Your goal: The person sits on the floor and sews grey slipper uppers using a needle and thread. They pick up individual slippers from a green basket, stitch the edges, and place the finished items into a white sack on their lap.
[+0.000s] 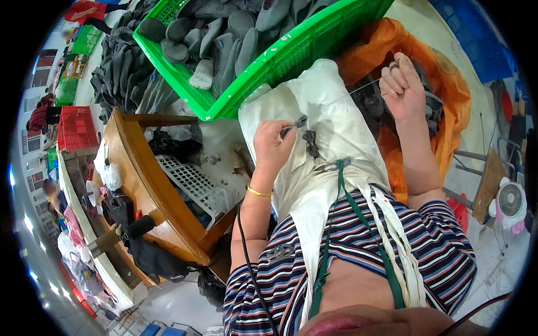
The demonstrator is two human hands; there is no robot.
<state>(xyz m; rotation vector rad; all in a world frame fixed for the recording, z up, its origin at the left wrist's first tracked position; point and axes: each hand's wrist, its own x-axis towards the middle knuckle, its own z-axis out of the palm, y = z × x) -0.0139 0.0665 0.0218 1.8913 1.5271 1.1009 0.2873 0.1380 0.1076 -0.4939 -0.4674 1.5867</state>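
Note:
My left hand [273,144] is closed over the white apron [358,147] on my lap, pinching a small dark fabric piece [297,124] between thumb and fingers. Just right of it, a small dark bow-shaped piece [311,144] lies on the apron. Raised at the right, my right hand [402,84] has its fingers curled together on a thin thread [364,86]. The thread slants down from that hand toward the piece in my left hand and looks taut. Whether a needle is in my right fingers is too small to tell.
A green basket [224,103] full of grey shoes [242,25] stands ahead. An orange sack [457,92] with dark grey items is at the right. At the left is a wooden table [148,190]; a small fan [510,203] stands at far right. Other people work at far left.

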